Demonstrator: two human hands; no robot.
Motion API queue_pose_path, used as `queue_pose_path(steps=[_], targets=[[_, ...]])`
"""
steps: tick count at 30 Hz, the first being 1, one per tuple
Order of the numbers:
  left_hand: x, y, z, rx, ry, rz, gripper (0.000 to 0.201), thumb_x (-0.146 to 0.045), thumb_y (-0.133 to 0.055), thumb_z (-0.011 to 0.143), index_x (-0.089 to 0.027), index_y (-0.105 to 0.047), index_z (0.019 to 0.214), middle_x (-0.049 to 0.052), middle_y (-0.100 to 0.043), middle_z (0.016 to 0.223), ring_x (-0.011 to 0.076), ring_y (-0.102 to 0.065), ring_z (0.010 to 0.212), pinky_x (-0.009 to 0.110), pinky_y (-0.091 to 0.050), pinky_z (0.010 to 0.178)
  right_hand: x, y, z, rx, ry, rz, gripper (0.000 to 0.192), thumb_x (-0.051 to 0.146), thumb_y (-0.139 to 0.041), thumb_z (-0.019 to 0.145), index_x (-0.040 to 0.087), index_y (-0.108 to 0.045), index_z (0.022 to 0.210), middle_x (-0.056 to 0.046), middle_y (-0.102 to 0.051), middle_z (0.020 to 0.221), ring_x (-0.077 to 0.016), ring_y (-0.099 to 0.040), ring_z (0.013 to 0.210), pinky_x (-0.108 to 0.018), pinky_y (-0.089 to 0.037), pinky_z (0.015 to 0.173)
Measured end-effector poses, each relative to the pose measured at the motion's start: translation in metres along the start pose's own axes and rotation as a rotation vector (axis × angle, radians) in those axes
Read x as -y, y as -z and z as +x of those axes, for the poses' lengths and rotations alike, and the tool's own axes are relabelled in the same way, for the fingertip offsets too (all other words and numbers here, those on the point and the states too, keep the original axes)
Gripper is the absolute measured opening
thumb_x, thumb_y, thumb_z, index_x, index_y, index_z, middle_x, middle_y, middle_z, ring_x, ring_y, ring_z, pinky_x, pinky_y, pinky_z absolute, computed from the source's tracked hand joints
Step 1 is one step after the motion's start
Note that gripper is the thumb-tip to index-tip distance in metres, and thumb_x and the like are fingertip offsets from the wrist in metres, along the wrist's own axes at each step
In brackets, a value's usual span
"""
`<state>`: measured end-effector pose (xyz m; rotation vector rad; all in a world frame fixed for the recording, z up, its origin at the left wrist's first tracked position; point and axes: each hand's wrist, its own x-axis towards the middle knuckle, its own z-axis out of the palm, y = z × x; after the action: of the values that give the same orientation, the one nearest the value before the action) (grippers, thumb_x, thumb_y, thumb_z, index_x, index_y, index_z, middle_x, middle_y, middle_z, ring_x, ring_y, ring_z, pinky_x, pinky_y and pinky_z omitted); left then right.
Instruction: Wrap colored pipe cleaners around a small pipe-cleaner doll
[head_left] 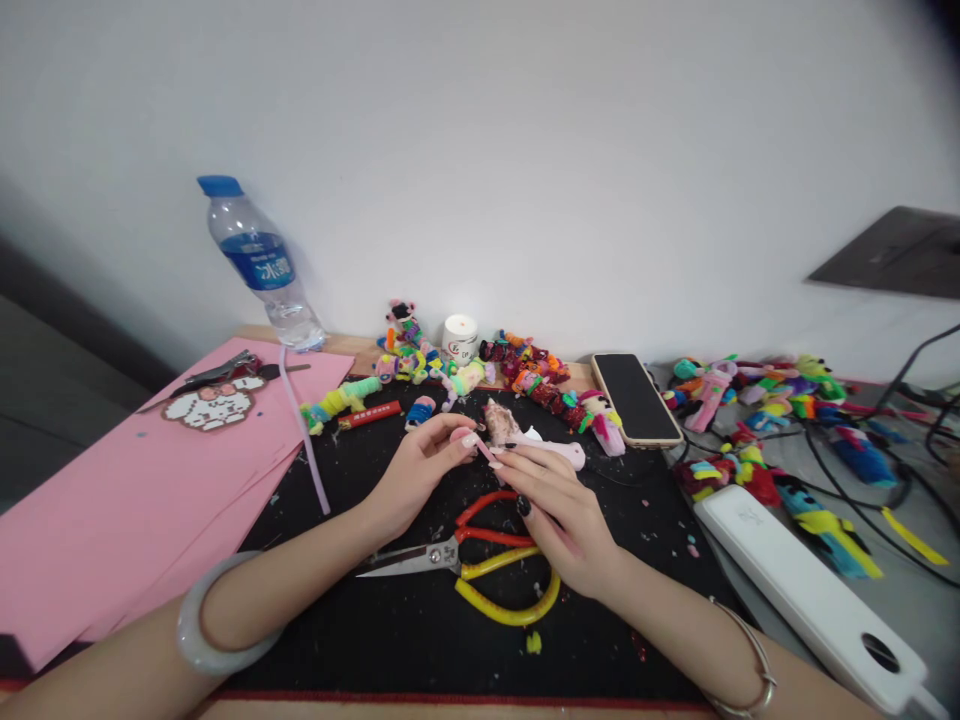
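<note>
My left hand [420,465] pinches a short pink pipe cleaner [484,449], which curls at its left end. At its other end, the fingertips of my right hand [559,510] close on the strip, with that thumb set a little apart. Below both hands lies a pair of scissors [444,555] with one red and one yellow handle, partly under my right hand. Just beyond my fingers are a fuzzy brownish-pink piece [501,420] and a pale pink handle-like object [566,453], half hidden by my right hand.
Colourful pipe-cleaner figures [551,395] line the back of the black mat [322,620]. Pink sheets [112,500], a lilac pipe cleaner [304,435] and a water bottle [259,260] are left. A phone [637,398], white power strip [802,590] and black cables [832,490] lie right.
</note>
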<state>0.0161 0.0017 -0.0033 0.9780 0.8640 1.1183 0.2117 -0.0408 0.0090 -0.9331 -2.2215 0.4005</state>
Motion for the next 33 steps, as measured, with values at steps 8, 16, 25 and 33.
queue_pose_path(steps=[8,16,25,33], targets=[[-0.0010,-0.0002,-0.0010,0.048,0.052,-0.023,0.025,-0.032,-0.067,0.074,-0.018,-0.064,0.095,0.003,-0.063,0.092,0.0152,-0.057,0.088,0.030,-0.045,0.084,-0.0005,0.0000,0.0007,-0.120,-0.095,0.120,0.037,0.013,-0.041,0.087,0.022,-0.052,0.121,-0.007,-0.061,0.117,-0.0215,-0.053,0.109,-0.040,-0.041,0.095],[0.0012,0.0017,-0.0002,0.094,-0.005,0.144,0.031,-0.025,-0.071,0.069,-0.018,-0.061,0.098,0.003,-0.062,0.103,0.0161,-0.057,0.099,0.030,-0.042,0.092,-0.0029,0.0006,-0.0035,-0.185,-0.158,0.157,0.032,0.013,-0.040,0.088,0.023,-0.052,0.117,-0.006,-0.059,0.112,-0.0204,-0.053,0.105,-0.037,-0.041,0.091],[-0.0004,0.0009,-0.0048,0.271,-0.062,0.271,0.034,-0.018,-0.070,0.068,-0.017,-0.054,0.098,0.003,-0.061,0.098,0.0160,-0.060,0.091,0.031,-0.047,0.085,-0.0048,-0.0010,-0.0014,-0.178,-0.184,0.198,0.018,0.015,-0.045,0.087,0.021,-0.058,0.098,-0.004,-0.062,0.091,-0.0180,-0.057,0.088,-0.032,-0.044,0.079],[0.0000,0.0033,-0.0062,0.314,-0.298,0.520,0.033,-0.017,-0.066,0.073,-0.019,-0.056,0.105,0.006,-0.053,0.104,0.0130,-0.055,0.083,0.027,-0.048,0.076,-0.0038,-0.0019,-0.0020,-0.163,-0.182,0.175,0.016,0.014,-0.048,0.087,0.021,-0.059,0.096,-0.003,-0.063,0.087,-0.0167,-0.059,0.082,-0.029,-0.045,0.075]])
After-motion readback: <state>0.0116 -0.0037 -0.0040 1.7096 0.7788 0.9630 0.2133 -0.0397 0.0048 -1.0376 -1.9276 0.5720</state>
